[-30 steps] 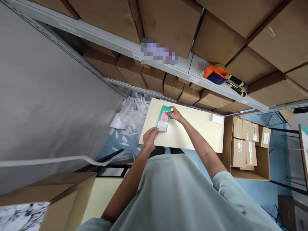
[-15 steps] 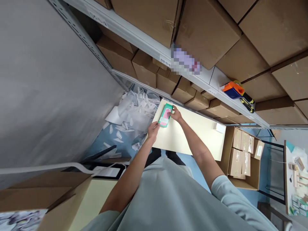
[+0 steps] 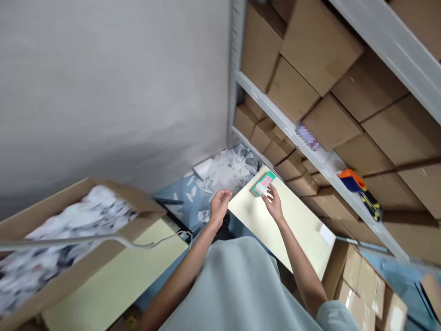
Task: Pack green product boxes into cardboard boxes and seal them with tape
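A: Upper garment?
B: Shirt [image 3: 241, 287], one, pale grey-green, plain, loosely draped.
A: Sleeves?
B: Right sleeve [image 3: 336, 316], short, matching colour.
A: Lower wear?
B: Dark clothing [image 3: 223, 231], mostly hidden; type unclear.

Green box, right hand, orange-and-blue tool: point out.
Green box [image 3: 264, 182]: head view, pink-and-white top face.
Right hand [image 3: 274, 205]: head view, middle of the hand.
Orange-and-blue tool [image 3: 349, 182]: head view, blue part.

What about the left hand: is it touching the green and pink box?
No, the left hand is apart from the green and pink box, with a visible gap between them.
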Demonstrator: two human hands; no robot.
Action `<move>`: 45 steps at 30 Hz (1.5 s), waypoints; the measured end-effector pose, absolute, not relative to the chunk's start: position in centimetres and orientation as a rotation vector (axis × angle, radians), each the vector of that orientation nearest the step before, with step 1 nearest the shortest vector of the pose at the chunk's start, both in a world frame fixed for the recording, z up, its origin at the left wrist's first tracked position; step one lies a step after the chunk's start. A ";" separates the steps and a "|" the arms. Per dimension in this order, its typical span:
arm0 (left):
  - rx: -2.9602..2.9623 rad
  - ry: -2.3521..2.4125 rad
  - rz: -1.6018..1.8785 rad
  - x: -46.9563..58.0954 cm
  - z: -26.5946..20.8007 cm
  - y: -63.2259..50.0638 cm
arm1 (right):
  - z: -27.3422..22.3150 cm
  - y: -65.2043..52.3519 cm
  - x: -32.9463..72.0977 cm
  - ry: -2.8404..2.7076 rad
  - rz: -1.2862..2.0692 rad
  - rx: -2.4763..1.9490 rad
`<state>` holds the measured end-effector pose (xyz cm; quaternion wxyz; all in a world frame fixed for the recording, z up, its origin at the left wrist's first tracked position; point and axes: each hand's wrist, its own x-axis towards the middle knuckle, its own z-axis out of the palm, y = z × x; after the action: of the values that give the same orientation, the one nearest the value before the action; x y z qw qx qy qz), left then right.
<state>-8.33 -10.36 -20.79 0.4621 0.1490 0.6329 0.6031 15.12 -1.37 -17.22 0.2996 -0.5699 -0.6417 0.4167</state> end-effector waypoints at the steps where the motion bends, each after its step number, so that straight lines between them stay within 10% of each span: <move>1: 0.355 1.586 1.549 -9.0 -19.7 -11.6 | -16.6 -2.0 14.5 -1.744 1.125 -1.432; 16: -0.044 2.201 2.150 -6.8 -5.1 -46.9 | -8.7 -19.2 1.4 -2.276 1.677 -0.305; 30: -0.696 1.983 2.757 -11.7 -8.3 -69.4 | -3.0 -44.5 -13.5 -2.562 1.601 0.488; 45: -0.724 1.146 2.884 -19.1 -10.6 -79.8 | -9.2 -60.8 -23.0 -3.012 0.442 0.687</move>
<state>-19.14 -79.81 -10.62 -0.0225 -0.2271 0.3597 0.9048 -22.99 -60.80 -9.22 0.0102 0.2201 -0.9651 0.1417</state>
